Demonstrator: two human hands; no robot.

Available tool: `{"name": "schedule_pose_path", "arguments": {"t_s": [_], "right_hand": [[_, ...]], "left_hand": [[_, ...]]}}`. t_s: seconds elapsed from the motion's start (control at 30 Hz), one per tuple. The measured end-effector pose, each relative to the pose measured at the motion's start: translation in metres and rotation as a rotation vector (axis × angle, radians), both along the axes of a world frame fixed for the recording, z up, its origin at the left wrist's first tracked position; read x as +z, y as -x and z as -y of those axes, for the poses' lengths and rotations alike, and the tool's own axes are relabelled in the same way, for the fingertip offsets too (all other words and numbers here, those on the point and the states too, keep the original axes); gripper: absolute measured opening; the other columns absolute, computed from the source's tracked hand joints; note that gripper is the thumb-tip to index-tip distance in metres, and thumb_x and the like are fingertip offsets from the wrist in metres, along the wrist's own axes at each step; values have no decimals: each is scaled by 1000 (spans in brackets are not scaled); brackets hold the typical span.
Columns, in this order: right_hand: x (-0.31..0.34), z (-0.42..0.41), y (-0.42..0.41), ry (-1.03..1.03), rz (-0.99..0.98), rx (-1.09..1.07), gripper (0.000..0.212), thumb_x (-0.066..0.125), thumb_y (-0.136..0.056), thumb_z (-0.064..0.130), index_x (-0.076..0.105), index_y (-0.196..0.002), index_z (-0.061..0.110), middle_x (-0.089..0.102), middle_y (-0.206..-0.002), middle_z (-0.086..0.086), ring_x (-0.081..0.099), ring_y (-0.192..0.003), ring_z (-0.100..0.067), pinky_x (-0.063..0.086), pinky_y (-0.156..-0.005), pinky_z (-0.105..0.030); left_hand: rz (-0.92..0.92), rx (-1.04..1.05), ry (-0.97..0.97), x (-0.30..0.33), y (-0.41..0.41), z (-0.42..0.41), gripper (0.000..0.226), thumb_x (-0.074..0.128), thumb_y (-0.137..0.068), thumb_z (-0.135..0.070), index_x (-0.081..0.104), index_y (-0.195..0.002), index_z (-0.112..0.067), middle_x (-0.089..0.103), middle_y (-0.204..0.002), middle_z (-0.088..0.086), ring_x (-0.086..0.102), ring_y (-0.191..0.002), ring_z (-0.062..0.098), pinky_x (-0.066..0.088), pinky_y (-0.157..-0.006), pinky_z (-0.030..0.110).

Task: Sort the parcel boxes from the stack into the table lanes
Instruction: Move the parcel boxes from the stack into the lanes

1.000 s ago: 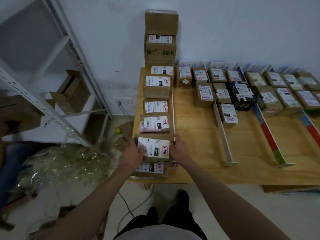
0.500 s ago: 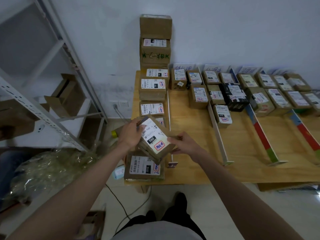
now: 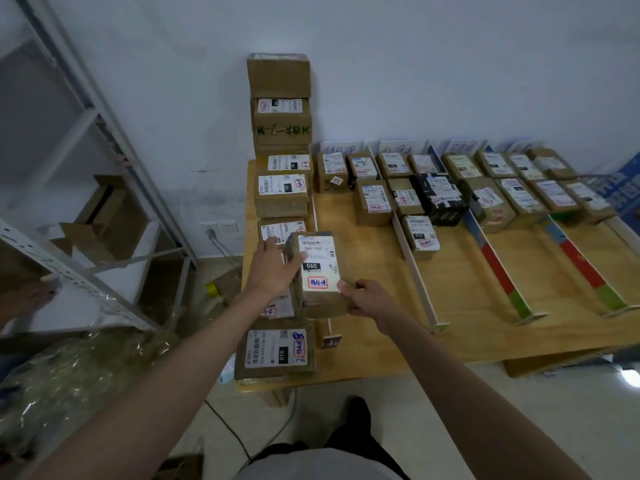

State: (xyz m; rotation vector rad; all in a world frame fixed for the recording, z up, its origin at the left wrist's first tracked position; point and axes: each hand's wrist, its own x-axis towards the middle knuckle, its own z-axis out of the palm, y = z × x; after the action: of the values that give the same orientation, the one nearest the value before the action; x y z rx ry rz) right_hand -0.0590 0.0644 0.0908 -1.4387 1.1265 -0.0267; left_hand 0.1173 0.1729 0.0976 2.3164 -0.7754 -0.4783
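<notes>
Above the tabletop's (image 3: 381, 271) left edge, both hands grip one parcel (image 3: 317, 271) marked 060: left hand (image 3: 273, 268) at nine o'clock, right hand (image 3: 367, 299) at five. Next, probably carry it toward a lane at two o'clock.

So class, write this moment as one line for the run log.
step: sorting | left hand: holds box | right hand: holds same box | box: lifted over table | label: 060

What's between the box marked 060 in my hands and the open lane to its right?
Only the low white divider at the lane's left edge. The 060 box, held in both hands, appears lifted above it; the wood beyond is bare.
</notes>
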Motion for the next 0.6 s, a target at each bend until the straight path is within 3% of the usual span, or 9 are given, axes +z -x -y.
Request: {"name": "schedule_pose_path", "arguments": {"t_s": [0.1, 0.17, 0.23, 0.4, 0.47, 0.6], "right_hand": [[-1, 5, -3, 24, 3, -92, 44, 61, -96, 38, 54, -124, 6, 61, -118, -7, 60, -111, -25, 56, -94, -43], [0, 6, -6, 28, 4, -120, 46, 60, -96, 39, 53, -125, 4, 60, -122, -10, 60, -111, -26, 56, -93, -43], [1, 5, -10, 43, -8, -122, 47, 59, -96, 40, 52, -125, 4, 59, -123, -10, 60, -110, -25, 57, -92, -41], [5, 10, -14, 138, -65, -56, 45, 52, -98, 44, 53, -123, 7, 58, -118, -7, 58, -102, -22, 56, -78, -32], [7, 18, -13, 227, -106, 6, 48, 44, -100, 47, 58, -119, 5, 60, -115, -10, 59, -99, -24, 53, -79, -34], [11, 39, -9, 467, -156, 100, 52, 34, -105, 40, 67, -104, 1, 68, -105, -15, 62, -96, -30, 47, -79, -38]], "left_hand": [[-86, -50, -119, -8, 12, 0, 77, 58, -84, -68, 46, -136, -11, 56, -134, 8, 58, -114, 26, 47, -84, 33], [-127, -88, -123, -13, 21, 0, 63, 60, -81, -69, 56, -115, -16, 66, -117, 4, 62, -91, 15, 50, -70, 28], [-158, -124, -69, -16, 29, 2, 51, 65, -82, -64, 63, -111, -22, 70, -109, 1, 58, -80, 8, 43, -58, 22], [-242, -127, -77, -13, 27, 15, 50, 64, -86, -58, 68, -115, -18, 70, -100, 0, 64, -88, 15, 49, -65, 26], [-278, -109, -78, -12, 24, 22, 51, 63, -86, -59, 69, -113, -15, 70, -97, 2, 63, -86, 16, 45, -61, 26], [-316, -95, -51, -11, 21, 39, 51, 59, -89, -58, 67, -120, -18, 69, -107, 3, 61, -86, 16, 47, -66, 27]]}}
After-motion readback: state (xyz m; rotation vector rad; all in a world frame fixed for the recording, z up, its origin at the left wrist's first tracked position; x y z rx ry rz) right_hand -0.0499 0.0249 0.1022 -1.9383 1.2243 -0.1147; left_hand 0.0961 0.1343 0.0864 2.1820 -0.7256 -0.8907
